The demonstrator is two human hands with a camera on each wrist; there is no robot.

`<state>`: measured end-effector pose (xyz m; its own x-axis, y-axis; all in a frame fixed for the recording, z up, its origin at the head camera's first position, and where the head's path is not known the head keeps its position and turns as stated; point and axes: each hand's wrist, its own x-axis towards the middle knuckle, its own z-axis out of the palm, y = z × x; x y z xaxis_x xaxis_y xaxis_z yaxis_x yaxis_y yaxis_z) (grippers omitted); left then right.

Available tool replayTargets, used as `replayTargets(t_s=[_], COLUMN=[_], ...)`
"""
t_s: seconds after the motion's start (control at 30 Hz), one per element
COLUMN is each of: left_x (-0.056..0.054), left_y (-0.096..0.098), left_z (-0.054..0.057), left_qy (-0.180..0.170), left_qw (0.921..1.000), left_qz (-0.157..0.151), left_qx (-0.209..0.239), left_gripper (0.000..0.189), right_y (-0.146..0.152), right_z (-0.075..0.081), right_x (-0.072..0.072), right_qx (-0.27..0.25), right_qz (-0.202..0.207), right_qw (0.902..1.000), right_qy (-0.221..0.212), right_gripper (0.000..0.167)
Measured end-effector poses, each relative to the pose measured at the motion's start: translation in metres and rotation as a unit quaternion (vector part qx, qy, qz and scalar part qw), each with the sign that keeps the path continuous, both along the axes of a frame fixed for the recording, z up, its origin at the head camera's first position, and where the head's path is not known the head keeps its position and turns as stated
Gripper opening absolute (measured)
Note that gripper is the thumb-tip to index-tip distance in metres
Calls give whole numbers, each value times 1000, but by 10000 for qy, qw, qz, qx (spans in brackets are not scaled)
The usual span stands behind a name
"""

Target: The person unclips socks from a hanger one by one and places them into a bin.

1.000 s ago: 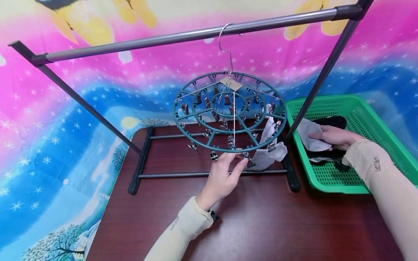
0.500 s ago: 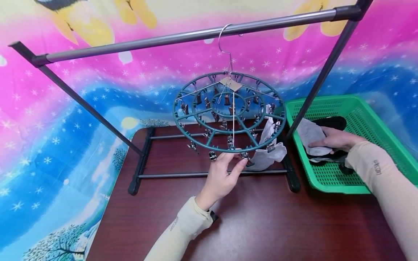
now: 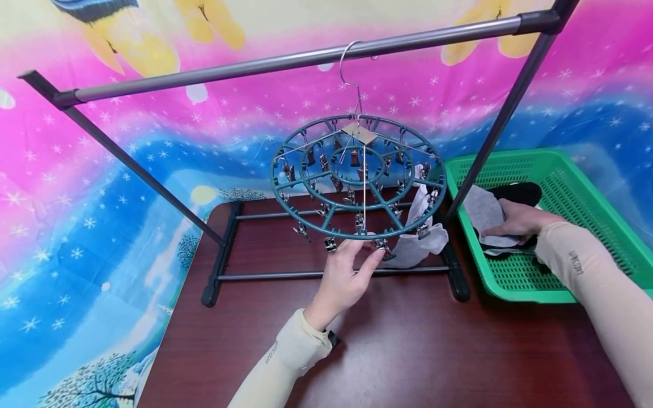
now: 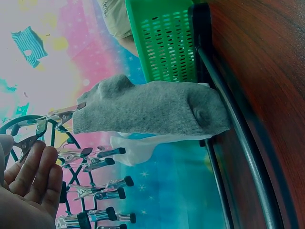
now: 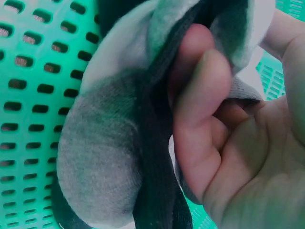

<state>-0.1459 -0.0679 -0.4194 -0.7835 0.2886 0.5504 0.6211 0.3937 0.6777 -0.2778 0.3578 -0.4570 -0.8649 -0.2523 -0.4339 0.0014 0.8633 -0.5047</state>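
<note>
My left hand (image 3: pixel 344 280) is at the near rim of a round green clip hanger (image 3: pixel 331 222). Its thumb and forefinger pinch a metal clip (image 4: pixel 29 142), while the other fingers extend beside it. Right of that hand a grey sock (image 4: pixel 147 107) hangs from another clip, with a white sock (image 4: pixel 133 150) behind it. Inside the green basket (image 3: pixel 607 218), my right hand (image 3: pixel 522 220) holds a light grey sock (image 3: pixel 482 209) between thumb and fingers. Black and grey-and-white socks (image 5: pixel 102 152) lie against its curled fingers; part of the pile is hidden under the hand.
A metal rack with a top bar (image 3: pixel 285 59) carries the hanger by its hook. Its lower rail (image 3: pixel 275 276) and black feet (image 3: pixel 459 286) stand on the dark red table (image 3: pixel 398 345). A patterned cloth (image 3: pixel 127 187) covers the back. Several bare clips hang from the rings.
My right hand has shifted slightly within the basket, its thumb moving lower on the grey sock. The left hand stays at the same clip. The head view has shifted slightly.
</note>
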Motion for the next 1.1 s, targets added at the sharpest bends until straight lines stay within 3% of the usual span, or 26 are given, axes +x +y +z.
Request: replayTargets(t_s=[0.37,0.53,0.67,0.9,1.1], left_x=[-1,-1,-1,1,2], left_y=[-1,-2,-5,-8,-17], left_z=[2,4,4,3,3], left_qy=[7,-4,26,126,182], left_qw=[10000,10000,10000,9998,9995], left_qz=[19,19,25,144,273], left_qx=[0,-3,-4,-10,37], left_gripper=[25,22,21,15,15], right_y=[-1,2,1,-19,-51], right_z=[4,21,42,71,80], right_x=[-2,-3,-2,24,52], right_qx=[324,495,699,84,-399], right_qz=[-71,-148,22,375,896], right_qw=[9991,9975,9935,9886,9791], right_qy=[277,481,893,1453,1781], right_gripper=[97,104,89,52,40])
